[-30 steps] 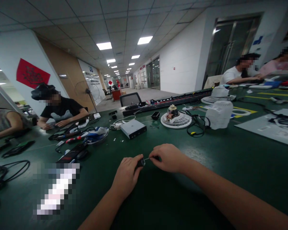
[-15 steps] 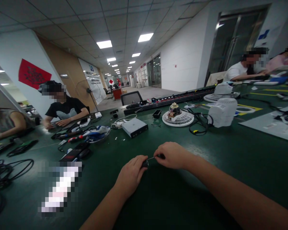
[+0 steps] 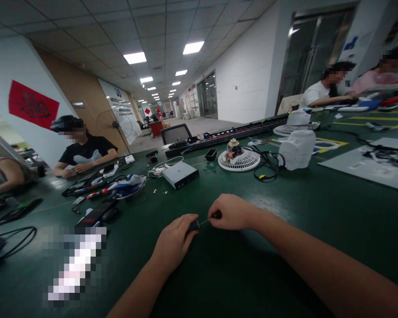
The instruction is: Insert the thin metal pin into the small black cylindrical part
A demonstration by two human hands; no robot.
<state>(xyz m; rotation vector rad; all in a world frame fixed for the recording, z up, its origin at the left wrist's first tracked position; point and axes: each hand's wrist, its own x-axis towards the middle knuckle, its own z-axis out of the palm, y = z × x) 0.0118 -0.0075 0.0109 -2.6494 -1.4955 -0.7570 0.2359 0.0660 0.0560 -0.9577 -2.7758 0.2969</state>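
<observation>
Left fingers (image 3: 189,217) grip a dark part (image 3: 194,225), right fingers (image 3: 212,210) what seems a screwdriver (image 3: 218,215).

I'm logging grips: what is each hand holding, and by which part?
The right hand grips a thin-shafted tool by its dark handle. The left hand holds a small dark piece, leaving the end facing the tool exposed.

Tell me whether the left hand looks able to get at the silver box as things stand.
Probably yes: the silver box sits ahead of the left hand with nothing standing between them, though that hand holds a small dark part and may need to put it down first.
</observation>
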